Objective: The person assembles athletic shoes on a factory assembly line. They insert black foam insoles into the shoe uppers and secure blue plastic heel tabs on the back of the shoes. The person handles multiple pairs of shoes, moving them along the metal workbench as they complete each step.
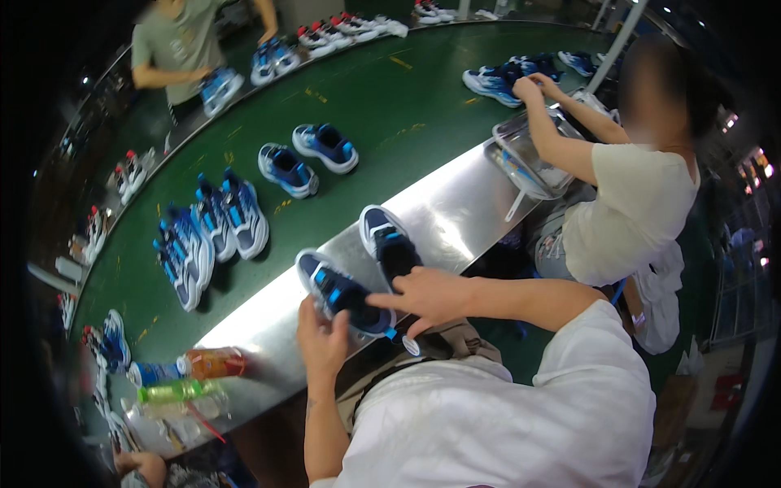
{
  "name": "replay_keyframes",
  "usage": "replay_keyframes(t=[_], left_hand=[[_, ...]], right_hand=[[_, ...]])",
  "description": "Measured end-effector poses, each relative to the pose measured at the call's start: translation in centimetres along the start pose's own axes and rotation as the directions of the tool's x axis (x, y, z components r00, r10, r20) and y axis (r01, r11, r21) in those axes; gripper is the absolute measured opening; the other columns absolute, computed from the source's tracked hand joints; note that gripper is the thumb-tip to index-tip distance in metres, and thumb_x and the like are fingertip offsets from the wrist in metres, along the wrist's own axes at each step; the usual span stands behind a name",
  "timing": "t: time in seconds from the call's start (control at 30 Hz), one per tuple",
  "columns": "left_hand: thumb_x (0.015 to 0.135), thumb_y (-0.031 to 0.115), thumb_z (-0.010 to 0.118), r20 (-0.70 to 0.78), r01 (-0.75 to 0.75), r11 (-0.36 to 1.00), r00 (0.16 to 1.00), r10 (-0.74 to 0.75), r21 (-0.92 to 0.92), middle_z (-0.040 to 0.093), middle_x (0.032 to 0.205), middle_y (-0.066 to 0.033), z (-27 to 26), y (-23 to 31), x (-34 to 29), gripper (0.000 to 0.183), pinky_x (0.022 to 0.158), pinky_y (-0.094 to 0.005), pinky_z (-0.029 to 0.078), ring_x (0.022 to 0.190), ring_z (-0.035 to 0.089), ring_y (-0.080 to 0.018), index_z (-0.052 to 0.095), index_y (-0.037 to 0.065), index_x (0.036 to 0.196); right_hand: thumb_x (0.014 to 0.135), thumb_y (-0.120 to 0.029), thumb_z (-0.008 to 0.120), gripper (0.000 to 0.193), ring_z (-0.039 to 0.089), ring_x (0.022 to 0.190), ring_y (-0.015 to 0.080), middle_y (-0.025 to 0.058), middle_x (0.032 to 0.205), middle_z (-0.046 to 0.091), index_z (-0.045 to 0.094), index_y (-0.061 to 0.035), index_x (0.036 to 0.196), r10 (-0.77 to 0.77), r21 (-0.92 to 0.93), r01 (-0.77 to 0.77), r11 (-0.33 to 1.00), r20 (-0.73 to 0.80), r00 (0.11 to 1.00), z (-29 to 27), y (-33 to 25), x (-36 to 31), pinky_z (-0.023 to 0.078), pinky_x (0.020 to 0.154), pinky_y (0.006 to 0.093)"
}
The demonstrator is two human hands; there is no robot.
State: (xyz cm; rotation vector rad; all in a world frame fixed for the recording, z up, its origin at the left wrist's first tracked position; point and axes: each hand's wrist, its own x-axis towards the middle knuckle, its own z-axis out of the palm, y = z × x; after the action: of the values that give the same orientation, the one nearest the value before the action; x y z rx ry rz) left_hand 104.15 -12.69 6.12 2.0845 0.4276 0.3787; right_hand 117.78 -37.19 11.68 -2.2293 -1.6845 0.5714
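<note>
A navy and blue sneaker point(342, 294) with a white sole lies on the metal ledge in front of me, toe pointing away. My left hand point(323, 337) is at its left side, thumb and fingers apart. My right hand point(431, 297) reaches over from the right, index finger stretched to the shoe's collar and thumb pointing down. By that thumb is a small white oval piece point(412, 346); whether the thumb touches it I cannot tell. A second matching sneaker point(389, 240) lies to the right, its heel partly hidden by my right hand.
Several blue sneakers point(213, 218) stand on the green conveyor belt point(382, 98) beyond the metal ledge point(277, 313). Bottles point(211, 363) lie at the ledge's left end. To the right, a co-worker point(626, 195) handles shoes beside a metal tray point(533, 154); another person point(183, 57) works across the belt.
</note>
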Motion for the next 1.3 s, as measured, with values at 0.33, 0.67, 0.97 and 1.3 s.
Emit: replay_keyframes(t=[0.33, 0.67, 0.97, 1.3], left_hand=[[0.09, 0.005, 0.065, 0.01, -0.101, 0.981, 0.995, 0.101, 0.163, 0.069, 0.096, -0.0245, 0.5, 1.0, -1.5, 0.021, 0.067, -0.051, 0.054, 0.075, 0.067, -0.0472, 0.069, -0.007, 0.107], [0.086, 0.011, 0.076, -0.142, -0.029, 0.993, 0.989, 0.045, 0.117, 0.069, 0.112, -0.0219, 0.4, 2.8, -2.2, 0.033, 0.072, -0.0473, 0.055, 0.084, 0.068, -0.0438, 0.068, -0.007, 0.113], [0.082, 0.006, 0.076, -0.093, -0.052, 0.984, 0.993, 0.069, 0.169, 0.072, 0.129, -0.0171, 3.3, -0.5, 0.4, 0.042, 0.088, -0.0433, 0.058, 0.102, 0.072, -0.0446, 0.072, 0.002, 0.124], [0.079, -0.004, 0.063, -0.114, -0.1, 0.963, 0.985, 0.132, 0.251, 0.068, 0.137, -0.0253, 4.2, 0.1, 0.1, 0.052, 0.096, -0.0472, 0.057, 0.113, 0.069, -0.0484, 0.069, -0.006, 0.13]], right_hand=[[0.086, -0.025, 0.084, 0.063, 0.061, 0.102, 0.0331, 0.0124, 0.1, 0.063, 0.059, -0.0114, 0.142, 0.302, -0.375, -0.341, 0.862, -0.159, 0.94, -1.4, 0.7, -5.8, 0.046, 0.088, 0.0453], [0.09, -0.009, 0.076, 0.05, 0.066, 0.104, 0.0372, 0.0148, 0.11, 0.066, 0.064, -0.0054, 0.138, -0.02, 0.146, 0.081, 0.986, -0.375, 0.927, -1.8, -1.2, 6.5, 0.053, 0.091, 0.0458], [0.1, -0.019, 0.068, 0.021, 0.068, 0.111, 0.033, 0.0156, 0.114, 0.071, 0.072, -0.0063, 0.116, -0.134, -0.02, 0.139, 0.99, 0.17, 0.976, -4.5, 0.4, 10.8, 0.055, 0.094, 0.0456], [0.101, -0.043, 0.064, 0.047, 0.07, 0.087, 0.0347, 0.0161, 0.086, 0.072, 0.078, -0.0029, 0.081, -0.047, 0.044, 0.046, 0.998, 0.02, 0.999, -3.5, 2.0, 10.5, 0.054, 0.079, 0.0484]])
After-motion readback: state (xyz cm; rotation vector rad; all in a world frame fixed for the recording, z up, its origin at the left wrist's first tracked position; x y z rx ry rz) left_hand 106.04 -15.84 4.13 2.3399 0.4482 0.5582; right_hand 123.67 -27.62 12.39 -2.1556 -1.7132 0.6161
